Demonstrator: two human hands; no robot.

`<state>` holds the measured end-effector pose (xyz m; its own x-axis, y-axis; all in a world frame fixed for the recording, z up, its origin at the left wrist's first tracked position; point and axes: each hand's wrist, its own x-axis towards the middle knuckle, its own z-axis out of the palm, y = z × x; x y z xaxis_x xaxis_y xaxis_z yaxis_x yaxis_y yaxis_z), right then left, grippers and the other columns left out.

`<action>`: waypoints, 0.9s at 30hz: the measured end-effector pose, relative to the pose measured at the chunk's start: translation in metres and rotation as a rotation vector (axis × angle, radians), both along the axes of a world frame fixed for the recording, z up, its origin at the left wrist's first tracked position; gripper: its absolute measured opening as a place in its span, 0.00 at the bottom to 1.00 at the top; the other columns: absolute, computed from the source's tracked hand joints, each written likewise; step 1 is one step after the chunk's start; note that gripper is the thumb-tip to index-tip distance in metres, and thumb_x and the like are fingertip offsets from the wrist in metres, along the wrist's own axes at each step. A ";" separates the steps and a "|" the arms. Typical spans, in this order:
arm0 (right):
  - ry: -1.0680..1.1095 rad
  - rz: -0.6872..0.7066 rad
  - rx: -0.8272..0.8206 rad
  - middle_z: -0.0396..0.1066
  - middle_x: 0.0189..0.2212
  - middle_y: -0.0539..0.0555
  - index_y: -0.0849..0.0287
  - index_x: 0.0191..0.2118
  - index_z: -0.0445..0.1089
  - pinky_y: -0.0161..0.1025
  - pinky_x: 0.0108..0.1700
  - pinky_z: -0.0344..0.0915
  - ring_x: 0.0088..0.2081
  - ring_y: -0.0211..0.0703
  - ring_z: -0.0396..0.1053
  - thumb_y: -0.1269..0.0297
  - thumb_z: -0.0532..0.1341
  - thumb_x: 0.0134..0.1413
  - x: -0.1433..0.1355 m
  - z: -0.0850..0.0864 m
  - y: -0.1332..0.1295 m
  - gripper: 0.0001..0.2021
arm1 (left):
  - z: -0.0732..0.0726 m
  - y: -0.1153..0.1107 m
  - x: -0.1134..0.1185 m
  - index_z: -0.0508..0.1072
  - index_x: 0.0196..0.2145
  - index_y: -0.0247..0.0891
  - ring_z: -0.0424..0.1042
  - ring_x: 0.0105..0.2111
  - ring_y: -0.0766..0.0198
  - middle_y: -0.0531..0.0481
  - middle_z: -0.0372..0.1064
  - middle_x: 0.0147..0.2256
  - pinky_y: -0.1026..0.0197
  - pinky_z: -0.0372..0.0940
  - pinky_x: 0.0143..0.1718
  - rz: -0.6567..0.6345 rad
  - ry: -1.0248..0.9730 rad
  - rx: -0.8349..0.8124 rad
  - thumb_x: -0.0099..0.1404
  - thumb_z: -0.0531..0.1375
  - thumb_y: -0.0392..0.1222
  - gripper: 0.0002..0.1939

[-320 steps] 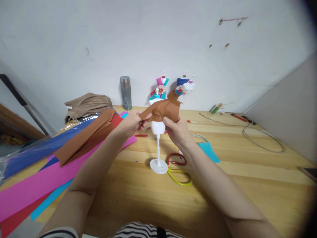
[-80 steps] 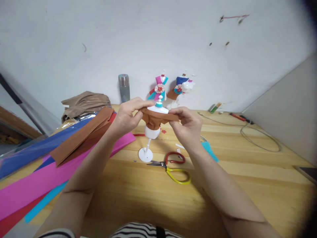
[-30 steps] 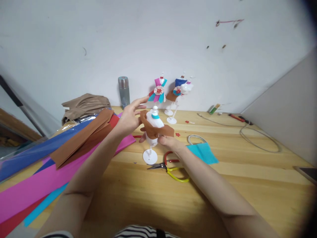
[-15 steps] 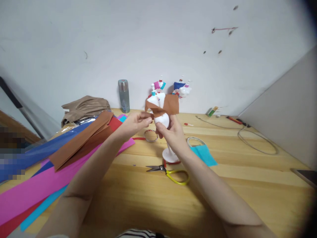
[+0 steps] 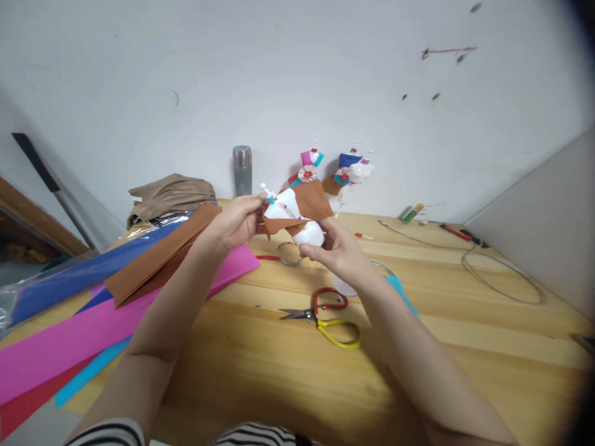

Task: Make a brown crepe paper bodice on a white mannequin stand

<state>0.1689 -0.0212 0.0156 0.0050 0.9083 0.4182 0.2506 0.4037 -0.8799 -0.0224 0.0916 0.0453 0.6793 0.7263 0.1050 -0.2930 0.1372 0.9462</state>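
A white doll-like figure [image 5: 308, 234] with a knobbed top and a small blue band is tilted to the left between my hands. Brown crepe-like sheet [image 5: 312, 199] wraps around its middle, one flap sticking up at the right. My right hand [image 5: 339, 251] grips the rounded white lower part, thumb in front. At the upper left end, my left hand [image 5: 242, 222] pinches the figure and the brown edge, its fingertips partly hidden. Below my right wrist a white round base [image 5: 344, 286] shows in part. Scissors [image 5: 309, 314] with red and yellow handles lie below, blades apart.
Coloured sheets [image 5: 69, 341] and a brown cloth [image 5: 171, 197] lie at the left. A flask [image 5: 242, 170] and decorated white figures [image 5: 356, 168] stand by the wall. Wire coils [image 5: 289, 253], a blue piece [image 5: 400, 294] and a long cable [image 5: 493, 288] lie on the wooden table.
The figure has tipped from upright to a leftward slant. My left hand has moved up to its top end. The scissors' red handle has come into view as the base shifted right.
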 end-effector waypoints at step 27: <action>-0.132 -0.070 0.064 0.75 0.52 0.59 0.54 0.54 0.72 0.53 0.51 0.71 0.50 0.58 0.73 0.47 0.71 0.49 0.018 -0.016 0.010 0.29 | 0.007 -0.004 -0.007 0.75 0.36 0.35 0.70 0.31 0.64 0.50 0.70 0.30 0.59 0.67 0.35 -0.057 -0.023 -0.029 0.55 0.69 0.41 0.12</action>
